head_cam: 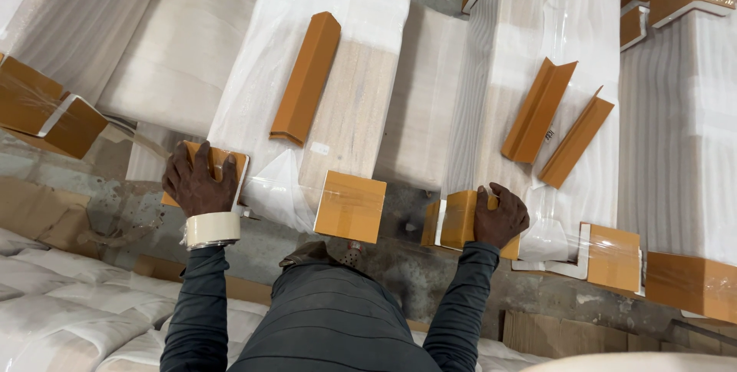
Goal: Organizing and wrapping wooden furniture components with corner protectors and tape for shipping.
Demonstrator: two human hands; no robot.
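Observation:
My left hand (196, 181) grips the brown cardboard corner guard (230, 163) on the near left corner of a long plastic-wrapped wooden panel (349, 72). A roll of pale tape (213, 229) sits around that wrist. My right hand (500, 216) clasps another brown corner guard (459, 218) on the near left corner of the neighbouring foam-wrapped panel (537, 42). A third guard (351, 206) caps the first panel's near right corner, between my hands.
A loose brown angle strip (307, 76) lies on the first panel; two more angle strips (537, 109) (577, 138) lie on the second. More wrapped panels with corner guards (50, 107) (691, 284) flank both sides. White padded sheets (54, 295) lie at lower left.

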